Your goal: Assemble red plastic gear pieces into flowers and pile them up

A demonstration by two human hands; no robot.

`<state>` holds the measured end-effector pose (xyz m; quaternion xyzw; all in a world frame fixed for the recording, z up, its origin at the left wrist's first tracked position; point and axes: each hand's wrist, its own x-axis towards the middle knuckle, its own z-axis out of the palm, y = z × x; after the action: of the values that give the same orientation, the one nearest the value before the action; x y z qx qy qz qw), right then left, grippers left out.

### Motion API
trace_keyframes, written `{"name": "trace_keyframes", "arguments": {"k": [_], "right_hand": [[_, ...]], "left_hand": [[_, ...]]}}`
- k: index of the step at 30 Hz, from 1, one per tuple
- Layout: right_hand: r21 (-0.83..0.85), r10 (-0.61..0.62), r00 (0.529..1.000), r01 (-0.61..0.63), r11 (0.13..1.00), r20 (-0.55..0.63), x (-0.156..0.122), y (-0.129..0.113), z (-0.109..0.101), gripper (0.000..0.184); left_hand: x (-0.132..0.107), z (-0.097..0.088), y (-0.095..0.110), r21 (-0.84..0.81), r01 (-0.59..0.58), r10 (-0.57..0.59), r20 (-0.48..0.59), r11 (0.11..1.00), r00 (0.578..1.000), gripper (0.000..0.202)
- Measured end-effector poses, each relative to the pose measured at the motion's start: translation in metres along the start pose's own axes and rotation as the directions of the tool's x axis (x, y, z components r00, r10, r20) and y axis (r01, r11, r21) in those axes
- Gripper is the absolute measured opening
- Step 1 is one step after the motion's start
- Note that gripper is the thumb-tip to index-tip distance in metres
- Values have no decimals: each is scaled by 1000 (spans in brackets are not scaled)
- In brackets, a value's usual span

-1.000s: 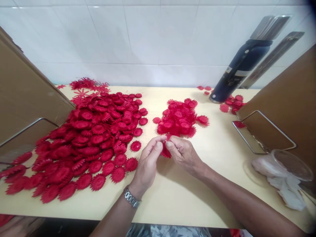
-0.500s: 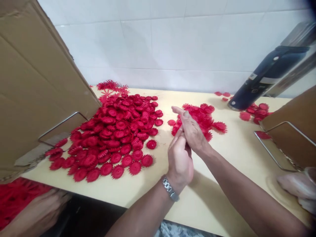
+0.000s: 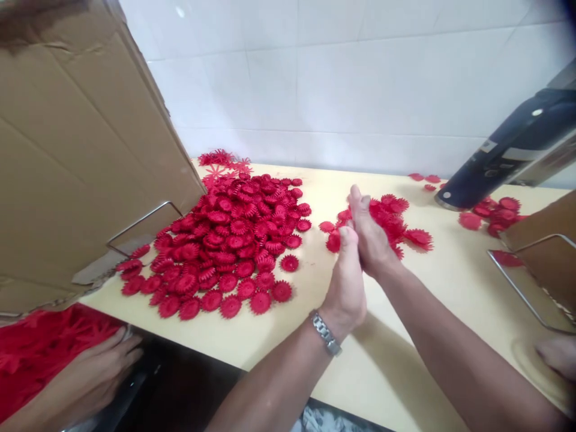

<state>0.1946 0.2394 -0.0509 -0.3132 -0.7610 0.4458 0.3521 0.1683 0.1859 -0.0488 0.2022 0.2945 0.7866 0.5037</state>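
A patterned cloth (image 3: 324, 420) is showing at the bottom edge of the frame, and at the lower left another person's hand (image 3: 99, 366) is lying beside a heap of red cut pieces (image 3: 45, 336). Right of centre, the person's left hand (image 3: 348, 279), with a metal watch (image 3: 325, 333) on its wrist, is pressing palm to palm against the right hand (image 3: 373, 240). The fingers of both are reaching out nearly straight rather than curling; whether anything is lying between the palms I cannot tell. A large pile of red paper flowers (image 3: 234, 240) is spreading over the pale table (image 3: 450, 267) left of centre, while a smaller pile (image 3: 389, 219) is sitting just beyond the hands, partly hidden by them. At the right, more red flowers (image 3: 508, 207) are lying near a dark blue bottle (image 3: 486, 162), which is looking tilted in the view. Cardboard (image 3: 81, 150) is standing at the left, with looser star-shaped pieces (image 3: 218, 168) lying behind the large pile. A white tiled wall (image 3: 315, 90) is filling the top.
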Motion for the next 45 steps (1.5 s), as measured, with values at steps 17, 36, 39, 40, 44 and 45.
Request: {"name": "trace_keyframes", "arguments": {"k": [17,36,39,40,44,45], "right_hand": [[140,46,990,-65,988,137,-38,-5,19,73],[302,146,984,-110,947,-100,10,14,11,66],[371,93,975,-11,929,-203,8,13,13,65],[387,81,973,9,922,-217,6,12,13,64],[406,35,983,43,913,-183,-4,6,-2,45],[379,21,991,32,925,-135,-7,6,-9,39]], "left_hand": [[8,-8,24,8,13,-12,-149,1000,989,66],[-10,-8,6,-71,90,-100,-155,993,983,31],[-11,-19,5,-143,184,-211,-209,972,955,24],[-11,-23,6,-153,202,-231,-200,967,952,26],[-13,-35,16,-151,194,-221,-192,969,956,21],[-13,-37,19,-154,190,-217,-185,970,958,20]]}}
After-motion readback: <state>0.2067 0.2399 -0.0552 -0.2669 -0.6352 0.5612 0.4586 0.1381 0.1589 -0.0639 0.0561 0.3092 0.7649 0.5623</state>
